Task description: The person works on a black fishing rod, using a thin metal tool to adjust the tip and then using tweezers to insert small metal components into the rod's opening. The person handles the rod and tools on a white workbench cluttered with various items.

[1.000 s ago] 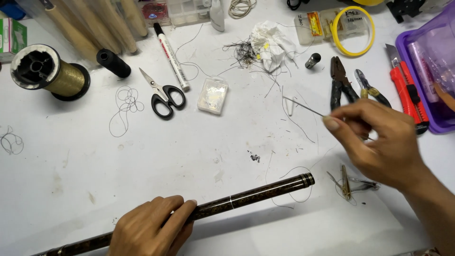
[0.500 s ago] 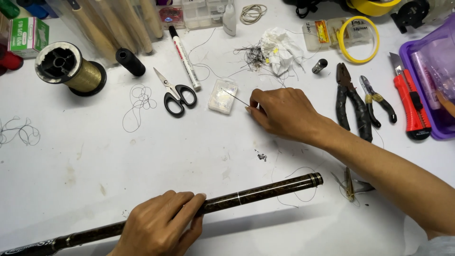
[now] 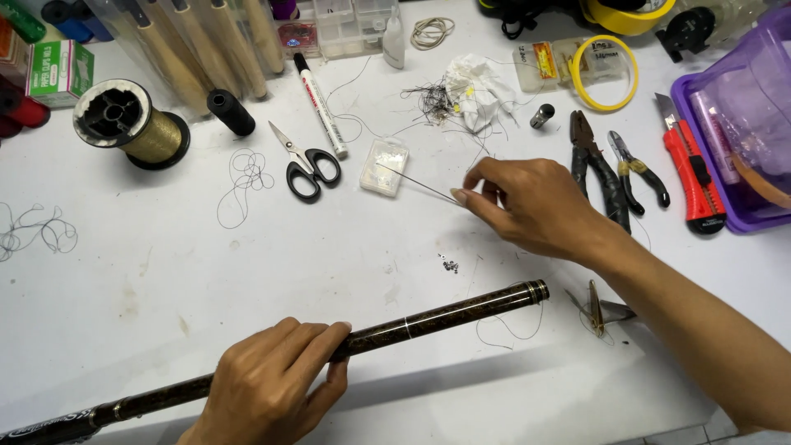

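Observation:
My left hand grips a dark, slender rod that lies slanted across the white table, its banded tip at the right. My right hand hovers above the table's middle and pinches a thin straight wire between thumb and finger. The wire's far end points left toward a small clear plastic box. A loop of fine thread lies by the rod's tip.
Black-handled scissors, a white marker, a gold thread spool and a black spool lie at the left. Pliers, small cutters, a red utility knife and a purple tub sit at the right.
My right hand, with the wire, swung left toward the clear box and has now drawn back a little to the right. My left hand stays on the rod.

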